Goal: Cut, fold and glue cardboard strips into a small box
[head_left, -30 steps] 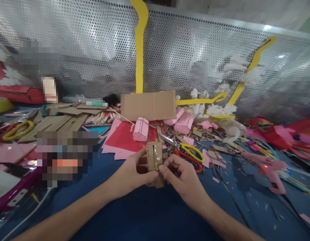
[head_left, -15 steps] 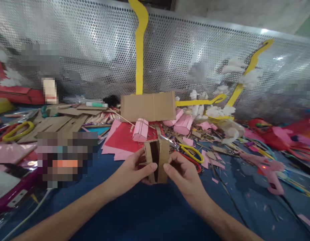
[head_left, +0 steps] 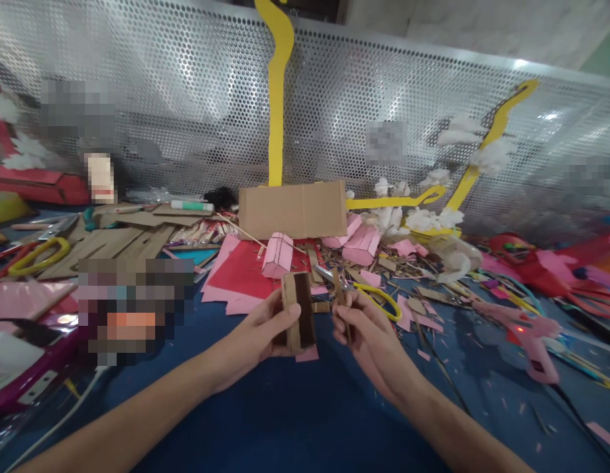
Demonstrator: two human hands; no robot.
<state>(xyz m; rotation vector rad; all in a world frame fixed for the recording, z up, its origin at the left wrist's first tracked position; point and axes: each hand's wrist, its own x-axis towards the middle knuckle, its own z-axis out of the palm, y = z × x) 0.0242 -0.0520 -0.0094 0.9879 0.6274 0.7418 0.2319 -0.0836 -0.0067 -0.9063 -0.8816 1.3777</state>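
The left hand (head_left: 268,332) pinches a small cardboard box (head_left: 305,309) between thumb and fingers, the thumb pressed on its front strip; the box's hollow side, edged by thin walls, faces right. The right hand (head_left: 369,335) pinches a thin cardboard piece (head_left: 339,292), turned nearly edge-on, so its outline is hard to judge. A gap parts the piece from the box's right edge, and the blue tabletop (head_left: 285,420) spreads from under both wrists toward the lower edge of view, leaving room there. Beyond the fingers, room is tighter: yellow-handled scissors (head_left: 369,288) lie just past the right hand, and a pink paper box (head_left: 278,255) rests on a red sheet (head_left: 240,266) ahead. Well apart, rightward, lies a pink glue gun (head_left: 524,328); behind everything rises a perforated metal panel (head_left: 201,98)
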